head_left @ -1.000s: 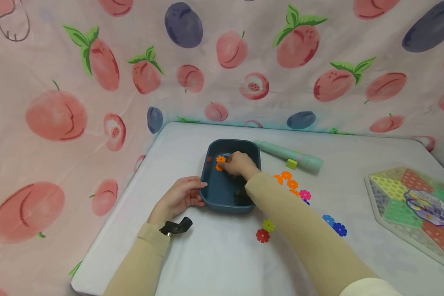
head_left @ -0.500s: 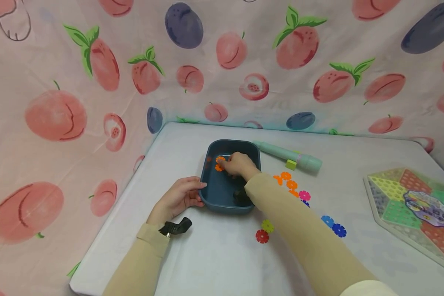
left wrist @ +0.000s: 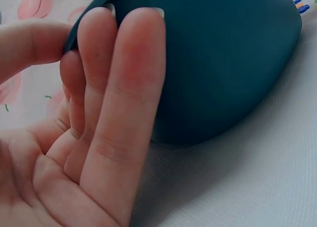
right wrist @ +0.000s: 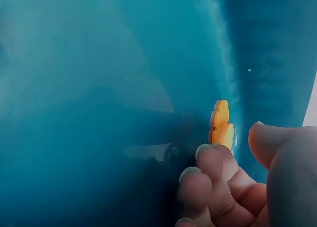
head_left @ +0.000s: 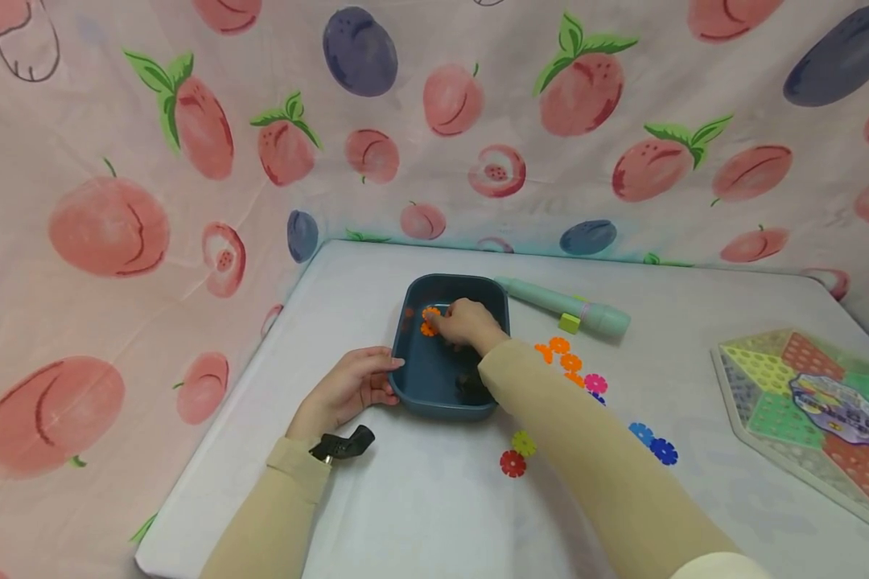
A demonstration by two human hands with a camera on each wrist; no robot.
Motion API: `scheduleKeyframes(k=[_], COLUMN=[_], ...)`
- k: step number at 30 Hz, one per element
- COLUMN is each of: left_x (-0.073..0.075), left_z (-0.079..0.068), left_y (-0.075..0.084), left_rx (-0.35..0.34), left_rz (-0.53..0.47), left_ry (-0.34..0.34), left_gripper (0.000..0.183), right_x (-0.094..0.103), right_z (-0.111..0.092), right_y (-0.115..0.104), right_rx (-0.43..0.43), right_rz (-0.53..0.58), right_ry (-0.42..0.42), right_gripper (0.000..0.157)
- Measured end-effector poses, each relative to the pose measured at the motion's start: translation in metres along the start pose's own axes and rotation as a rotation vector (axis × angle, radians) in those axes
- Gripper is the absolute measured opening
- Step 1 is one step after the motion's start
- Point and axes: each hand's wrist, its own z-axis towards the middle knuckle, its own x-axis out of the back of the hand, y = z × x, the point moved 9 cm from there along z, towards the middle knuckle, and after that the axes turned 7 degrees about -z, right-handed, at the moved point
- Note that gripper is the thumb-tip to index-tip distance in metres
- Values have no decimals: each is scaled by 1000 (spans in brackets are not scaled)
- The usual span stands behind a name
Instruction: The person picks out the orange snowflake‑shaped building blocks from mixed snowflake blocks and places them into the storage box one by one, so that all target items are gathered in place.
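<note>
Left hand (head_left: 355,378), thumb over rim and fingers outside, gripping blue container (head_left: 427,378) on white surface (head_left: 420,498), right hand (head_left: 471,324) inside, thumb spread from fingers, fingertips at orange notched discs (head_left: 429,329) near left wall.

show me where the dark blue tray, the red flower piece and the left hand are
Dark blue tray (head_left: 426,374): head view, bare floor inside.
Red flower piece (head_left: 512,464): head view, its middle.
Left hand (head_left: 351,382): head view, middle of the hand.
</note>
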Motion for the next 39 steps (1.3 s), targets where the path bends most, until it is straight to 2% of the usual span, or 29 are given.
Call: scheduleKeyframes(k=[7,14,22,29,35,39], left_x=[1,3,0,2,2,0], left_z=[0,1,0,-1,-2,-2], left_y=[-1,0,-2,-1,-3,-3], left_rx=[5,3,12,11,13,11], left_rz=[-11,-18,-8,-6,-15,-6], left_ry=[-11,18,2,17,19,9], left_gripper=[7,7,5,3,6,4], right_x=[4,10,39,71,96,105], right_z=[-6,-22,-48,-69,-82,-91], right_y=[-10,-38,-43,-26,8,34], right_rx=[6,113,209,257,223,204], right_rz=[-26,-149,-121,-19,59,78], right_ry=[16,39,71,71,97,120], right_gripper=[54,58,47,48,49,47])
